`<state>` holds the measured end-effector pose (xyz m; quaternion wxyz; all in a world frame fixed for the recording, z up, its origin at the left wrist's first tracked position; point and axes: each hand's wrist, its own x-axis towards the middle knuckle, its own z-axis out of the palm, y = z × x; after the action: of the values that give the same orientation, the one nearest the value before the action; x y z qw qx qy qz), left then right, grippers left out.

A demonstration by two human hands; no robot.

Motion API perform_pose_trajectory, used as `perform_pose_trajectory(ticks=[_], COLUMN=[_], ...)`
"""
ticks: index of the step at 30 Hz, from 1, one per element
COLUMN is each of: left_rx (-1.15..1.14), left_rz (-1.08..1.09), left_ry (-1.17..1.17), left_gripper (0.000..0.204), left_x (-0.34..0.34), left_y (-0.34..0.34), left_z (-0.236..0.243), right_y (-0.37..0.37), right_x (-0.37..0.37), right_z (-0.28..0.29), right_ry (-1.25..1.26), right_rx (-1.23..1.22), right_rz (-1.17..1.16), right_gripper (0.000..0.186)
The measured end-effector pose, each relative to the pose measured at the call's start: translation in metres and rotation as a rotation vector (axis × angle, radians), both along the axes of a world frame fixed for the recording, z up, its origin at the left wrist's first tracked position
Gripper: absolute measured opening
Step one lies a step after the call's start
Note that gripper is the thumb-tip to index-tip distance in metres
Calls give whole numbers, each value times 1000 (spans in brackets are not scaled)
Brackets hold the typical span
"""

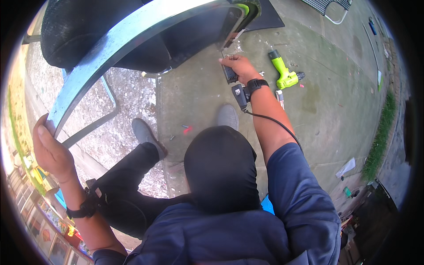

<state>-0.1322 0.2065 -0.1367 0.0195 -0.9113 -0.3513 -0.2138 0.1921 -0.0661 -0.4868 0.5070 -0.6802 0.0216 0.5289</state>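
Navy shirt [216,238] and bent black-clad knee [221,163] nearest the lens. Beyond them a pale curved bar [106,48] arcs from upper middle to lower left, in front of black panels [75,35]. Left hand [54,152] wraps the bar's lower end, fingers and thumb on it. Right hand [242,68], near the upper end, curls over a small dark block [230,75], seemingly held; cannot tell whether the fingertips pinch anything more. Lime-green drill [285,73] lies untouched on the floor [327,132] to its right. Step in hand, probably: steadying the bar, right hand by its far end. Next move calls for a firm left hold.
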Motion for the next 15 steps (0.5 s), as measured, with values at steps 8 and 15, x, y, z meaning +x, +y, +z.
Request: perform_pose_trajectory(ticks=[8,15], left_rx=[-14,-5], left_rz=[-11,17], left_ry=[-4,6], left_gripper=[40,41], left_x=[-5,-7], left_y=[2,4], left_z=[-1,-1], right_y=[-29,-29], right_x=[3,-7], right_z=[0,0], right_ry=[497,427], right_rx=[378,393], right_rz=[-140,-51], right_gripper=[46,58])
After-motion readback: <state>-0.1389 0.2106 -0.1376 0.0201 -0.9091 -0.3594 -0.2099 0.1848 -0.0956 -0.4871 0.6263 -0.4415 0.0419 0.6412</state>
